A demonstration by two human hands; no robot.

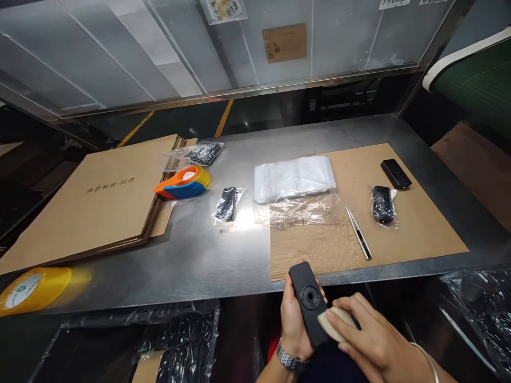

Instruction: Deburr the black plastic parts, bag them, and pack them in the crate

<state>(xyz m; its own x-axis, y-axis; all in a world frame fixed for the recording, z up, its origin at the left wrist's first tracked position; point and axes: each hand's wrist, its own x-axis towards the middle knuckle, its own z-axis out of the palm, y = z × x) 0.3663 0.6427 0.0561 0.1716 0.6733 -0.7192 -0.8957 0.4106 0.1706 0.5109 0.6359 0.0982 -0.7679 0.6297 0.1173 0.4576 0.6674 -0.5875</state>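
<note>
A long black part (pixel 306 282) with a round ringed hole rests in my left hand (pixel 293 324), tilted just in front of the table's near edge. My left fingers wrap round its sides. My right hand (pixel 369 332) pinches a cream-coloured pad (pixel 335 323) and holds it against the lower right side of the black part. Beyond my hands, a utility knife (pixel 359 234) lies on a cardboard sheet (pixel 415 229). Further right on that sheet are a bagged black part (pixel 382 204) and an unbagged black part (pixel 395 174).
Clear plastic bags (pixel 294 178) lie across the cardboard's left edge. On the metal table (pixel 207 266) are a small bagged item (pixel 228 204), an orange and blue tape dispenser (pixel 183 183), stacked cardboard (pixel 91 207) and a yellow tape roll (pixel 35 290).
</note>
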